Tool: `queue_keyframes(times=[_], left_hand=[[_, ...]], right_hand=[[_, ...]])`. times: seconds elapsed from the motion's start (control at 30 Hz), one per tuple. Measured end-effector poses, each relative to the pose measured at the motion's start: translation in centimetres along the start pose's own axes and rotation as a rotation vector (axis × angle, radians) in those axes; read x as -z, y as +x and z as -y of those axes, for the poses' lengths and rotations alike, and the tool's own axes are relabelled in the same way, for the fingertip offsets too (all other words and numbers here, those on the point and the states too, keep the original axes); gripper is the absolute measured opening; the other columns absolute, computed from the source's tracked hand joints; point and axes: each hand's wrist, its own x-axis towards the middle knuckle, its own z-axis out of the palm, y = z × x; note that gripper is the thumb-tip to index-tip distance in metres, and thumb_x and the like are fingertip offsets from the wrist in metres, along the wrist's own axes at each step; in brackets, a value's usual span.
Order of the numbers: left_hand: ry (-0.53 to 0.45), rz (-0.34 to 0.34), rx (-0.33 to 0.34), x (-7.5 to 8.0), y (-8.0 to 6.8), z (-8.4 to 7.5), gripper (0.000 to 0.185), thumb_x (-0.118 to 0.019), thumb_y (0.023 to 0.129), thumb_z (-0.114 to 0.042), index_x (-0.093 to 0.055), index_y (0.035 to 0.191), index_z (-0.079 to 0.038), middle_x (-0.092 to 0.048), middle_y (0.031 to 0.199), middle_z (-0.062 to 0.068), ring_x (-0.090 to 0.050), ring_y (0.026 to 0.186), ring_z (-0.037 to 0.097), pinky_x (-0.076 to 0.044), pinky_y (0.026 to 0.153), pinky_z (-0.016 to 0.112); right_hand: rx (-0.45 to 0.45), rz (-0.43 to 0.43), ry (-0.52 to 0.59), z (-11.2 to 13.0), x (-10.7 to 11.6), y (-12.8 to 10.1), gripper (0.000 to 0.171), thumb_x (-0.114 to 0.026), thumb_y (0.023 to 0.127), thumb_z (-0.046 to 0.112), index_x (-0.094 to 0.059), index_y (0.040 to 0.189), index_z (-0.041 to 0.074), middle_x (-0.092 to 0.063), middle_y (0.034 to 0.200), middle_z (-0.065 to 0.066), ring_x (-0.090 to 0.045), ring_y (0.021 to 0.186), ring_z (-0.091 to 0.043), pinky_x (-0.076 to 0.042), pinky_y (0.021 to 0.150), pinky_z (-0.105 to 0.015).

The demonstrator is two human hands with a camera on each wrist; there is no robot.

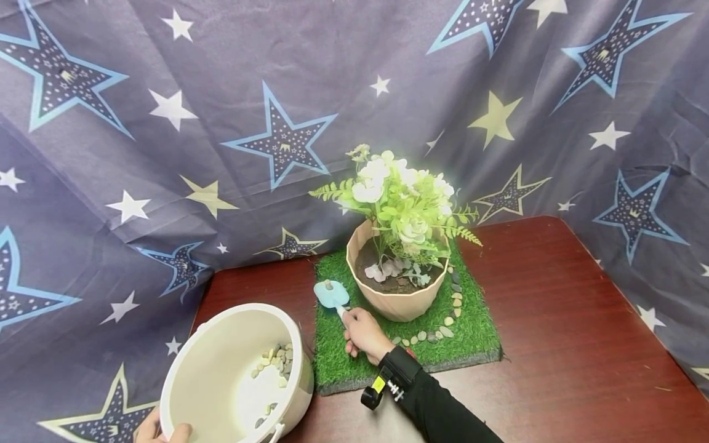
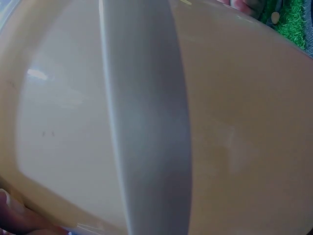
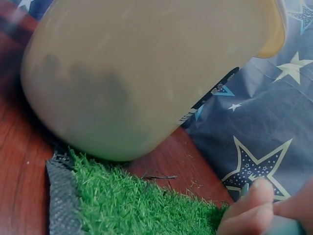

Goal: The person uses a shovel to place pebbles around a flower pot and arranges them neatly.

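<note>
1. Here the right hand (image 1: 362, 335) is closed round the handle of a small blue scoop (image 1: 331, 294). Its blade sits level just beyond the knuckles, so the single pebble (image 1: 329, 285) on it stays put, close to the rim of the flower pot (image 1: 396, 298).
2. The left hand (image 1: 160, 432) grips the near rim of the white bucket (image 1: 235, 375), tilting its mouth toward the scoop hand.
3. The left hand is cut off by the frame edge. Both wrist views are largely filled by the bucket wall.
</note>
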Motion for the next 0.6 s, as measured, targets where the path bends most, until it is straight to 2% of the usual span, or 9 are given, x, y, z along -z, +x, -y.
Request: queue_keyframes(times=[0.23,0.47,0.6], left_hand=[[0.091,0.02,0.023,0.27,0.29,0.33,0.068,-0.054,0.081,0.012,-0.056,0.087,-0.055,-0.069,0.068,-0.01,-0.067,0.056,0.005,-0.058,0.049,0.025],[0.02,0.021,-0.027,0.2,0.18,0.41,0.069,-0.053,0.08,0.015,-0.061,0.091,-0.052,-0.069,0.068,-0.011,-0.066,0.056,0.003,-0.056,0.048,0.022],[0.063,0.028,-0.035,0.29,0.25,0.45,0.07,-0.054,0.08,0.015,-0.058,0.092,-0.054,-0.069,0.068,-0.012,-0.066,0.056,0.003,-0.056,0.048,0.023]], right_hand=[[-0.049,0.006,0.116,-0.12,-0.11,0.47,0.039,-0.037,0.112,0.02,-0.043,0.134,-0.013,-0.047,0.072,0.001,-0.044,0.046,-0.005,-0.039,0.039,-0.016],[-0.088,0.048,0.216,0.35,0.01,0.62,0.034,-0.036,0.112,0.023,-0.047,0.122,-0.008,-0.045,0.069,0.005,-0.044,0.049,-0.004,-0.039,0.043,-0.015],[-0.122,0.074,0.296,0.7,0.1,0.69,0.033,-0.032,0.113,0.025,-0.048,0.12,-0.004,-0.043,0.068,0.007,-0.041,0.053,-0.005,-0.036,0.047,-0.016]])
